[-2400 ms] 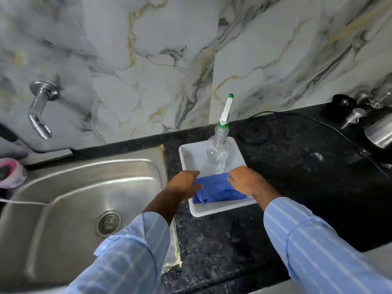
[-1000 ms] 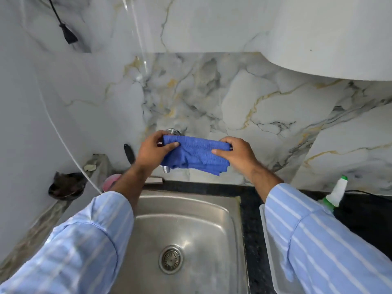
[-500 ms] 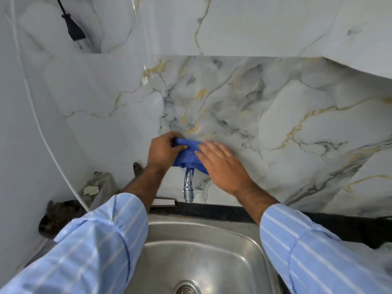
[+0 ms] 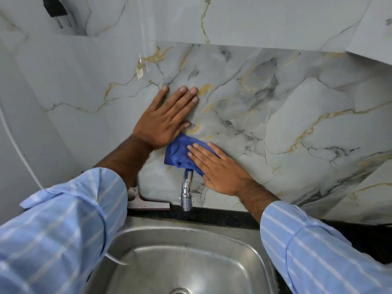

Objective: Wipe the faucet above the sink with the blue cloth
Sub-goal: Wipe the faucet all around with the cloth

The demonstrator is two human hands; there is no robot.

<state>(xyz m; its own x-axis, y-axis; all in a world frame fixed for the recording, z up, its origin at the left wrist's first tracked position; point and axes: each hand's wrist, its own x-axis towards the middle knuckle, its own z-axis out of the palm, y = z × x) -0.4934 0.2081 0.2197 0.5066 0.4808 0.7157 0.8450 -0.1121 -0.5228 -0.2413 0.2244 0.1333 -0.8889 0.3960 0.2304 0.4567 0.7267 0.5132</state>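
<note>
The blue cloth [image 4: 178, 151] is bunched over the top of the chrome faucet [image 4: 186, 190], which comes out of the marble wall above the steel sink [image 4: 191, 262]. Only the faucet's spout shows below the cloth; its base is hidden. My right hand [image 4: 220, 168] lies flat on the cloth, fingers stretched out, pressing it against the faucet and wall. My left hand [image 4: 165, 117] rests flat on the wall just above and left of the cloth, fingers spread, with its heel touching the cloth's upper edge.
A black stone counter edge [image 4: 212, 215] runs behind the sink. A small brown ledge piece [image 4: 148, 204] sits left of the faucet. A black plug [image 4: 56, 11] hangs at the top left. A white side wall closes in on the left.
My left hand has let go of the cloth and moved up onto the wall with fingers spread. My right hand stays pressed on the cloth over the faucet. The view has moved closer.
</note>
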